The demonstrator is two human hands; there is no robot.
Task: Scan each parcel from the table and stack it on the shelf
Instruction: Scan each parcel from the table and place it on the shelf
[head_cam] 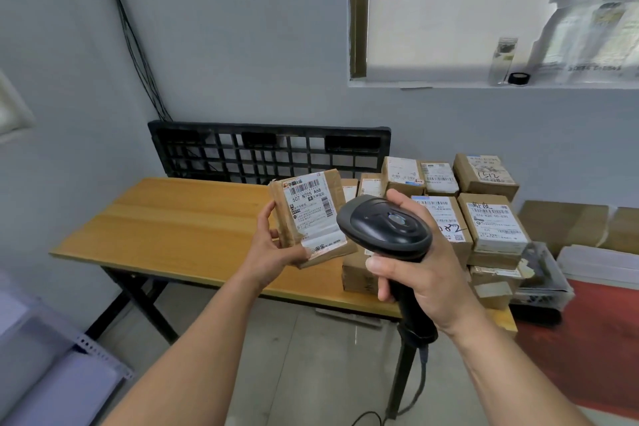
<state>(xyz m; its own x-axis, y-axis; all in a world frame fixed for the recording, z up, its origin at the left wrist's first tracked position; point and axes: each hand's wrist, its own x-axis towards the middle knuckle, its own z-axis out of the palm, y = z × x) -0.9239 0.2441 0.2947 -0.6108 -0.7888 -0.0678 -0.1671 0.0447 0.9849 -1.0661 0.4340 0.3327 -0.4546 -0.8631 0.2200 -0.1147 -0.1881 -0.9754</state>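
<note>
The left hand [276, 249] held a labelled parcel [311, 218] above the wooden table [173, 225], thumb and fingers clamped on its edges. At the parcel's four o'clock, the right hand [425, 273] was wrapped round the handle of a black scanner [383, 228]. Further parcels [484, 218] stood stacked on the table at the held parcel's three o'clock.

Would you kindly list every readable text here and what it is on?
"507 N705 A68": label of the parcel in the left hand.
"1512": handwritten on the back right box.
"82": handwritten on the box behind the scanner, partly hidden by the scanner.
Other labels, window papers: blurred.
</note>
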